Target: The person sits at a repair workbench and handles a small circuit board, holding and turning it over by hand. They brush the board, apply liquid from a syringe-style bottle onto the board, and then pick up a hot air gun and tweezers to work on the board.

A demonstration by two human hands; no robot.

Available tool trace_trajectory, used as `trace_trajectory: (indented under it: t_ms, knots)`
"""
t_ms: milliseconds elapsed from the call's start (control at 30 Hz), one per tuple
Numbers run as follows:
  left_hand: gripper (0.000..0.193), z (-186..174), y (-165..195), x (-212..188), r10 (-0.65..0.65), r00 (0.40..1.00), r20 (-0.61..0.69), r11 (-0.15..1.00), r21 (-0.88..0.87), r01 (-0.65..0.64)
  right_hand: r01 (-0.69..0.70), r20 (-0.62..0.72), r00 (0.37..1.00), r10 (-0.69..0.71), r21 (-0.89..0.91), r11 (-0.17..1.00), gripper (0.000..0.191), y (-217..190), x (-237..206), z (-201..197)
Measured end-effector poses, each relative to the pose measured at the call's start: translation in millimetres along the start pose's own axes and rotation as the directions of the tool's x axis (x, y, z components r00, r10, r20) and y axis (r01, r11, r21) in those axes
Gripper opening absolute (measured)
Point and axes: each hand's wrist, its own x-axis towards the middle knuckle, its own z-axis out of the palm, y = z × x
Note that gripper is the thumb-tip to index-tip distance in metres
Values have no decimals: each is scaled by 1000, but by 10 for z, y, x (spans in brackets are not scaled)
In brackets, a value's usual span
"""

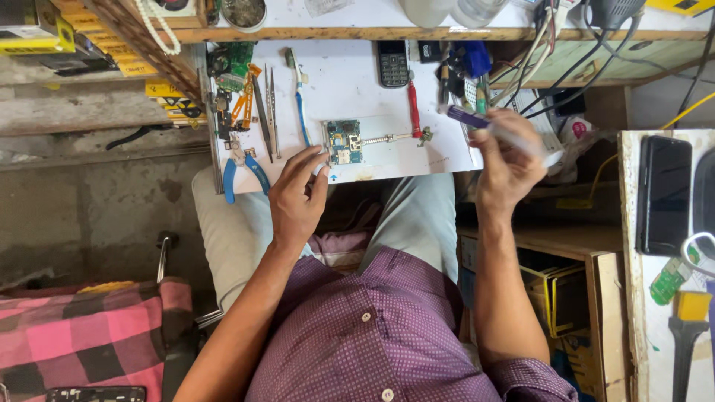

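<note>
left hand (298, 195) lies at the near edge of the white table (350, 82), fingers loosely spread and holding nothing, its fingertips (322, 156) touching the 9 o'clock side of the small circuit board (344, 141). that board lies flat near the table's front edge, at 12 o'clock from the person's lap, with a red-handled clamp arm (412, 112) reaching in from its 3 o'clock side. blue-handled pliers (240, 173), tweezers (272, 112) and a toothbrush (299, 97) lie well to 9 o'clock of the board. right hand (506, 160) is raised at 3 o'clock, closed around a clear syringe-like tube (499, 130) with a purple end, tip pointing toward 10 o'clock and well apart from the board. a good dab would likely call for the left fingers to pin the board firmly and the tip to come down slowly on one spot.
</note>
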Motion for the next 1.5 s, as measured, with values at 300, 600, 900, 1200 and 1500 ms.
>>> trace_trajectory:
  t_ms: [300, 600, 900, 1200, 1500]
  knots:
    - [21, 6, -40, -7, 4, 1000, 2, 1000, 8, -4, 356, 517, 853, -71, -479, 802, 26, -67, 105, 1]
    - [20, 7, -43, -3, -13, 1000, 14, 1000, 8, 13, 463, 673, 738, 35, -544, 699, 38, 205, 213, 46]
    - [19, -45, 12, 34, -86, 995, 52, 995, -42, 88, 556, 733, 676, 73, -573, 603, 42, 366, 227, 34]
    - [18, -165, -34, 104, 19, 999, 46, 994, 110, -24, 564, 731, 676, 93, -595, 573, 50, 279, 297, -6]
    - [18, -217, -37, 67, -48, 998, 27, 985, 164, 43, 266, 218, 963, -156, -709, 653, 32, -176, 157, -201]
